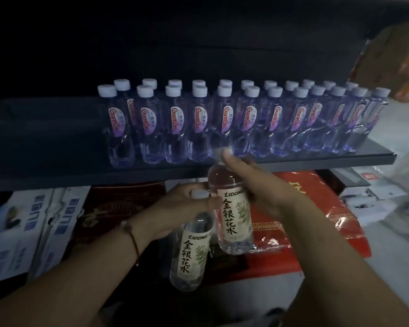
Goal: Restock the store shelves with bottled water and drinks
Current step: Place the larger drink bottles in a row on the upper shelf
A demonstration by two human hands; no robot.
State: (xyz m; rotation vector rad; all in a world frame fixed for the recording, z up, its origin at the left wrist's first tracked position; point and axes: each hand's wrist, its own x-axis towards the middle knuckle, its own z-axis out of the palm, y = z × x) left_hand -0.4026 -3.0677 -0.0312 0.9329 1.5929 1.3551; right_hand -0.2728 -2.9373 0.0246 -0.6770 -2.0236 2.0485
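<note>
Two clear drink bottles with cream labels hang in front of the shelf's edge. My left hand (175, 208) grips the lower bottle (190, 253) by its neck and cap. My right hand (257, 185) holds the higher bottle (232, 215) near its top, thumb up by the cap. The two bottles touch side by side. Above them, on the dark shelf (57, 142), stand two rows of several water bottles (224, 123) with white caps and red-lettered labels. The shelf's left part is bare.
Below the shelf lie blue-and-white cartons (28, 227) at the left, a dark red box (113, 208) in the middle and a red package (316, 215) in plastic wrap at the right. Boxes (392, 55) stand at the far right beside the shelf end.
</note>
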